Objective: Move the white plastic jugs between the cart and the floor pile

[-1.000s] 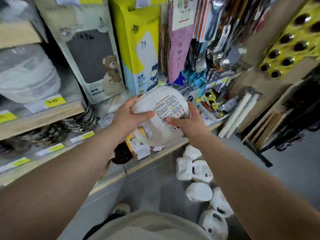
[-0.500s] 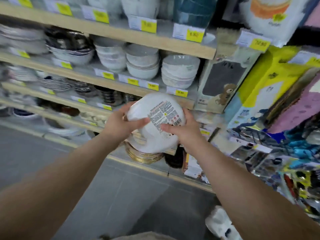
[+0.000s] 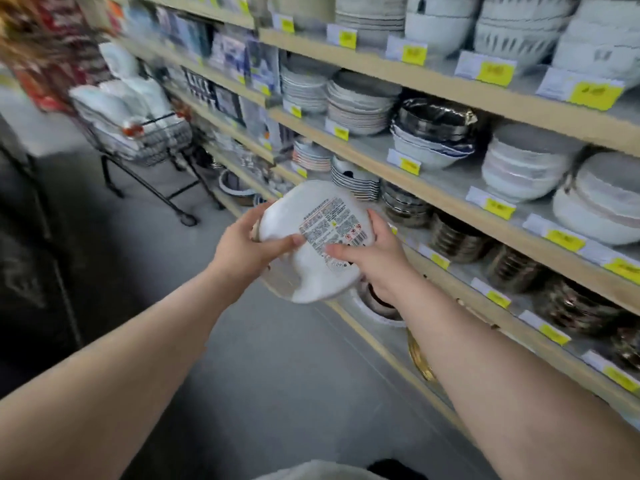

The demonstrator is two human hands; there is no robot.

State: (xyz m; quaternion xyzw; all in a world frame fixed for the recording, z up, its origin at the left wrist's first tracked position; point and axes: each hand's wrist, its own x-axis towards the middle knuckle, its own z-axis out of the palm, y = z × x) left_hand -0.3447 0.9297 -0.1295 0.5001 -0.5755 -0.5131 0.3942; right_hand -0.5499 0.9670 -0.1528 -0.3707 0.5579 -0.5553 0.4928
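Your left hand (image 3: 242, 245) covers the near-left edge of the white bowl (image 3: 311, 244), and your right hand (image 3: 375, 261) hides its right rim, so you cannot see how far the fingers wrap behind. The print on the bowl's label (image 3: 332, 225) is too small to read. The yellow price tags (image 3: 594, 95) along the shelves (image 3: 450, 88) are smeared. The shopping cart (image 3: 145, 133) at the upper left is blurred, and the frame's top edge cuts off the upper bowls.

- Wooden shelving (image 3: 450, 88) along the right side carries stacked bowls (image 3: 526, 168) and plates (image 3: 360, 105), with yellow price tags (image 3: 495, 207).
- Floor (image 3: 270, 358): smooth grey.
- Wire shopping cart (image 3: 152, 140) stands farther down the aisle.
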